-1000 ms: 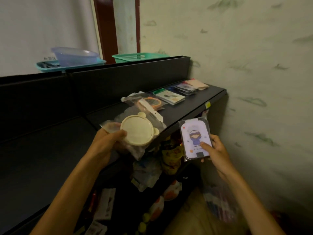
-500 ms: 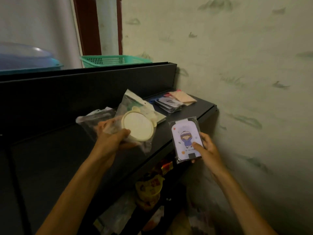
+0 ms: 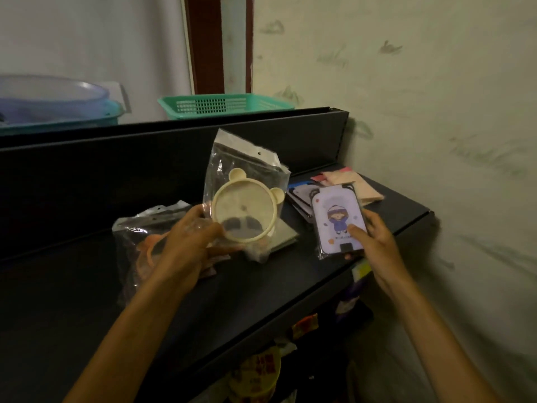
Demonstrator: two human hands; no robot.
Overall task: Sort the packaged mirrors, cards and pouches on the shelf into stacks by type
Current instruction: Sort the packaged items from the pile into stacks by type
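1. The left hand (image 3: 191,242) grips a cream round mirror (image 3: 244,212) in a clear bag, with fingers and thumb curled round the lower left part of the bag. The mirror is held above the shelf (image 3: 261,289), its face turned toward the camera and its two small bear ears pointing up and slightly right.
2. The bag's long axis runs close to upright, its hang-hole flap at the top leaning a little left.
3. The right hand (image 3: 374,242) holds a packaged card (image 3: 338,221) with a cartoon child in a blue coat; the thumb presses on the front near the lower right, and the fingers curl behind it. The card stands on its long axis, top edge tipped away toward the wall, over the shelf's right part.
4. Under the left wrist, an orange-rimmed mirror (image 3: 151,248) in its bag lies flat on the shelf.
5. A pale flat packet (image 3: 286,235) lies just behind the cream mirror.
6. At the shelf's far right end sit dark card packets (image 3: 299,196), with peach pouches (image 3: 357,184) beside them.
7. A green basket (image 3: 223,104) stands above the shelf's back panel.
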